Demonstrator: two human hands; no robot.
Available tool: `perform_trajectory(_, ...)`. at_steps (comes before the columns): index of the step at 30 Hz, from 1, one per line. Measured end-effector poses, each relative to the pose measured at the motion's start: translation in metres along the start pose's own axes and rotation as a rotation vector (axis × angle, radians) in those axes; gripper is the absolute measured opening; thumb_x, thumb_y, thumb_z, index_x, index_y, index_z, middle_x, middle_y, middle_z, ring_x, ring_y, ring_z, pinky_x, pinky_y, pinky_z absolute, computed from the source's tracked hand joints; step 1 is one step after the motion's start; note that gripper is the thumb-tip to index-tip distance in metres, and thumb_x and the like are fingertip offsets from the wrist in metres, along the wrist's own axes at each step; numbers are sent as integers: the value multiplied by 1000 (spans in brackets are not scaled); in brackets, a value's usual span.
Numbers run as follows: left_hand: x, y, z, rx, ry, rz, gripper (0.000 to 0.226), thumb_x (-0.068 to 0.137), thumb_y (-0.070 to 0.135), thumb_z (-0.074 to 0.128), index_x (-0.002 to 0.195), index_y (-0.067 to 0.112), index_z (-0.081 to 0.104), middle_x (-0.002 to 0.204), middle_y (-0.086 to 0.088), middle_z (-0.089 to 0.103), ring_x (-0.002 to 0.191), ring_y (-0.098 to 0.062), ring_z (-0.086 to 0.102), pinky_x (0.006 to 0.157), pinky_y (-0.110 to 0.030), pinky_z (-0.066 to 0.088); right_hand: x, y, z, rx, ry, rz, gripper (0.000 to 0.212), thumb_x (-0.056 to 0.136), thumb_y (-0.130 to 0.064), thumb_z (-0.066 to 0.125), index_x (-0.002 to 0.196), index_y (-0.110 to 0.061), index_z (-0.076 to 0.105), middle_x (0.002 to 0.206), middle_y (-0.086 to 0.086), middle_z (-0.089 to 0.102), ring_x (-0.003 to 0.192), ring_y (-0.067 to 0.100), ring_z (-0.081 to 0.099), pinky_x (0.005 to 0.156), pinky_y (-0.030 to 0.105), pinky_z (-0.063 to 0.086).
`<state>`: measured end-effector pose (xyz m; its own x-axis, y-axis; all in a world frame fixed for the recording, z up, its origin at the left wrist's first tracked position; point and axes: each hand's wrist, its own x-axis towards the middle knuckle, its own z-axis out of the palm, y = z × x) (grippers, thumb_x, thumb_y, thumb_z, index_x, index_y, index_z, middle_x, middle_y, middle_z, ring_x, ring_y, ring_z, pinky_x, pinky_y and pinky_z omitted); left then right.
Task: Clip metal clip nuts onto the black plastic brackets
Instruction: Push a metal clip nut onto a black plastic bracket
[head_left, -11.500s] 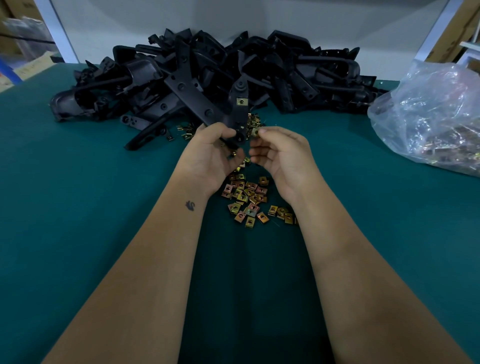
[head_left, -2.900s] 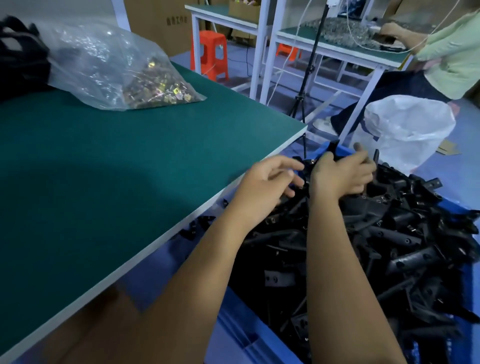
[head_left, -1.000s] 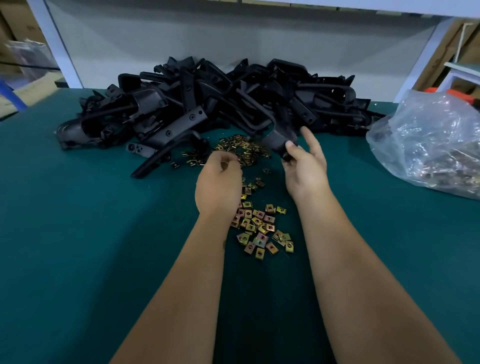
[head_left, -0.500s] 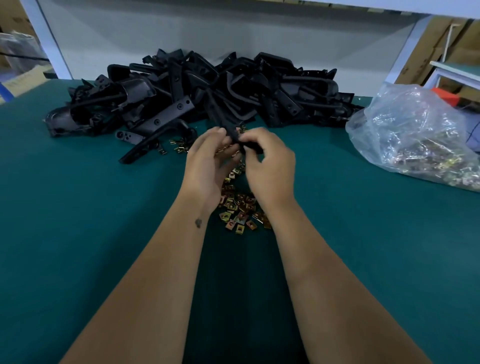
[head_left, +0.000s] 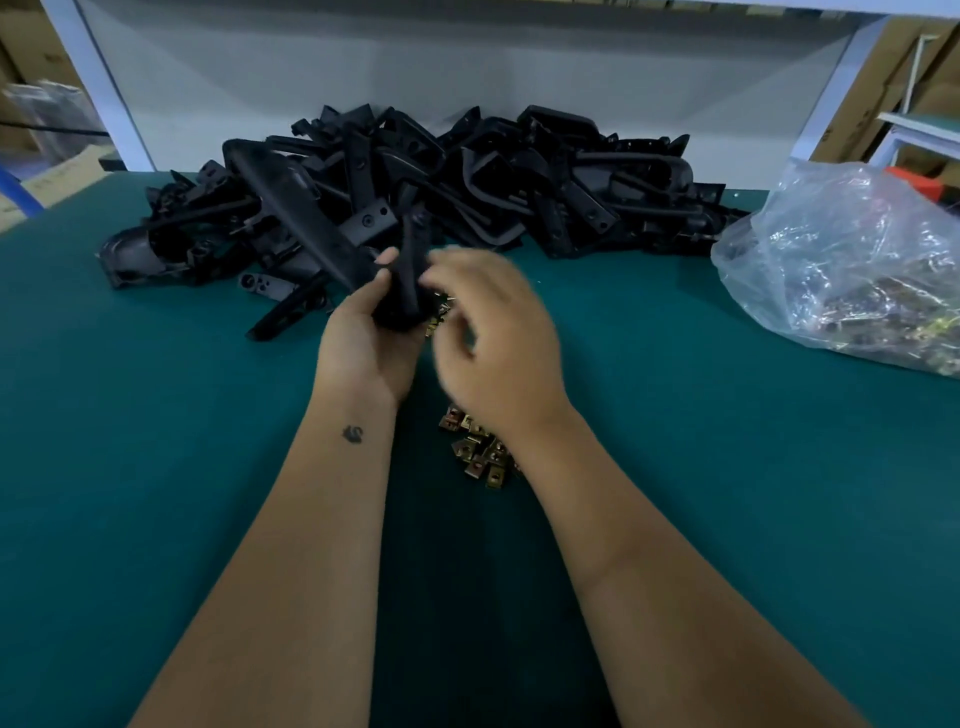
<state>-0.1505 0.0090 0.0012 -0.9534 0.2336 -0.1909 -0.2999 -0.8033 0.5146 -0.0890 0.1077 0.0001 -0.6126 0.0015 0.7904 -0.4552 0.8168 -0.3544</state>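
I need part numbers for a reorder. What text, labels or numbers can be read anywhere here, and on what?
None can be read.
Black plastic brackets: no legible marking.
Plastic bag of clip nuts: no label visible.
Cardboard at far left: faint print, too blurred to read.
Left forearm: a small dark mark, not text.

Across the bench's far edge, blocked from near the left corner almost to the right by a heap of black brackets (head_left: 441, 192), with a clear plastic bag (head_left: 852, 270) closing off the far right corner. Bare green bench (head_left: 130, 467) along the left and right edges and the near edge. At mid-bench, loose clips (head_left: 480, 452) scattered between the forearms.
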Motion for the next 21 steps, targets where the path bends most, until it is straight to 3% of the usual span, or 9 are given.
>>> perform_trajectory(2, 7, 0, -2, 24, 95, 61, 12, 101, 6, 51, 100, 8, 63, 96, -8, 70, 87, -19, 68, 65, -30, 58, 0, 17, -9, -8, 149, 224, 32, 84, 4, 51, 107, -7, 69, 111, 3, 68, 106, 17, 60, 91, 28, 48)
perform_trajectory(5, 11, 0, -5, -29, 115, 49, 10, 100, -1, 51, 105, 3, 59, 99, -12, 68, 87, -20, 68, 62, -30, 59, -3, 50, -22, 5, 32, 637, 33, 93, 0, 46, 105, -21, 70, 109, -8, 67, 99, 6, 58, 81, 19, 48)
perform_trajectory(7, 13, -1, -6, -8, 131, 32, 20, 99, -5, 49, 117, 0, 56, 106, -14, 66, 92, -22, 66, 66, -33, 58, -3, 65, -26, 16, -38, 771, 34, 94, -2, 46, 100, -25, 71, 107, -8, 68, 96, 6, 60, 70, 14, 42)
perform_trajectory(10, 13, -3, -4, 9, 126, 9, 33, 99, -7, 46, 132, -1, 50, 119, -17, 62, 98, -24, 65, 71, -34, 57, -1, 64, -25, 77, -183, 760, 36, 87, -6, 45, 91, -31, 70, 95, -14, 67, 84, 1, 59, 63, 18, 42)
perform_trajectory(13, 14, -6, -3, 34, 140, -2, 40, 100, -8, 42, 139, 1, 45, 131, -17, 59, 105, -25, 63, 75, -35, 56, -3, 58, -18, 0, -404, 620, 21, 85, -18, 58, 93, -32, 72, 91, -20, 60, 88, 2, 58, 73, 25, 48)
perform_trajectory(15, 14, -9, -3, 58, 143, 6, 44, 99, -9, 40, 140, 6, 45, 135, -16, 59, 104, -24, 63, 75, -35, 55, -3, 60, -16, -42, -441, 545, 16, 85, -21, 66, 98, -28, 72, 94, -15, 57, 91, 7, 57, 77, 25, 47)
perform_trajectory(18, 11, -12, 0, 48, 109, 26, 43, 96, -13, 37, 120, 17, 54, 123, -14, 61, 97, -24, 64, 70, -36, 56, -3, 65, -18, -18, -449, 527, 15, 88, -19, 69, 101, -25, 73, 93, -15, 57, 78, -4, 53, 63, 7, 35)
perform_trajectory(21, 8, -16, 3, 24, 59, 30, 43, 92, -15, 39, 110, 22, 53, 114, -12, 60, 91, -23, 65, 68, -35, 56, -5, 65, -18, 35, -437, 544, 20, 88, -12, 69, 103, -24, 73, 82, -20, 57, 69, -13, 51, 58, 3, 35)
